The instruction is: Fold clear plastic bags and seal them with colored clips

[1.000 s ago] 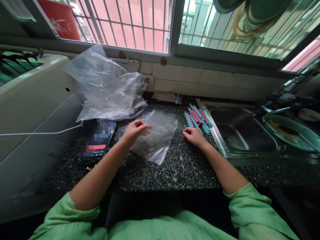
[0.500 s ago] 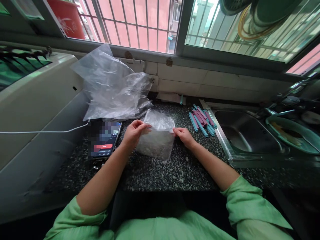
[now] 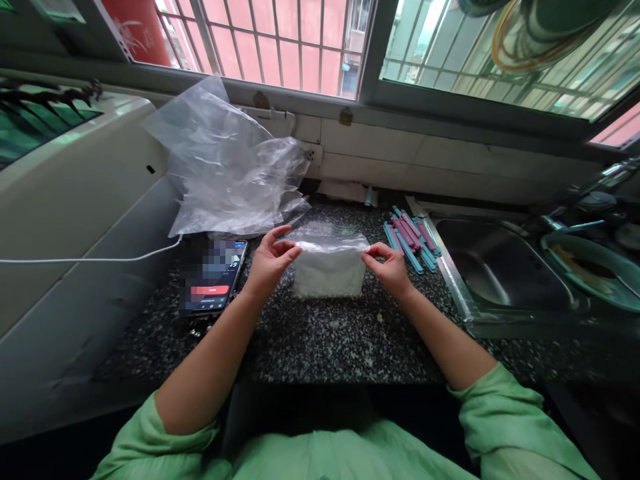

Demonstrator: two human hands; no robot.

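A clear plastic bag (image 3: pixel 330 272) is stretched between my hands above the dark speckled counter, its upper edge folded over. My left hand (image 3: pixel 270 260) pinches the bag's top left corner between thumb and finger, the other fingers curled loosely. On the opposite corner, my right hand (image 3: pixel 391 268) grips the edge with its fingertips. Right of my right hand lies a pile of pink and blue bag-sealing clips (image 3: pixel 411 239). A large heap of clear plastic bags (image 3: pixel 235 167) rests behind my left hand.
A phone (image 3: pixel 216 277) with a lit screen lies left of my left arm, a white cable (image 3: pixel 100 261) near it. The steel sink (image 3: pixel 500 267) with a green basket (image 3: pixel 600 267) is at the right. A wall socket (image 3: pixel 313 154) is behind the bags.
My right hand has moved right and slightly up, my left hand barely. The bag between them is now pulled wider and straighter, its top edge folded down. The view has shifted slightly.
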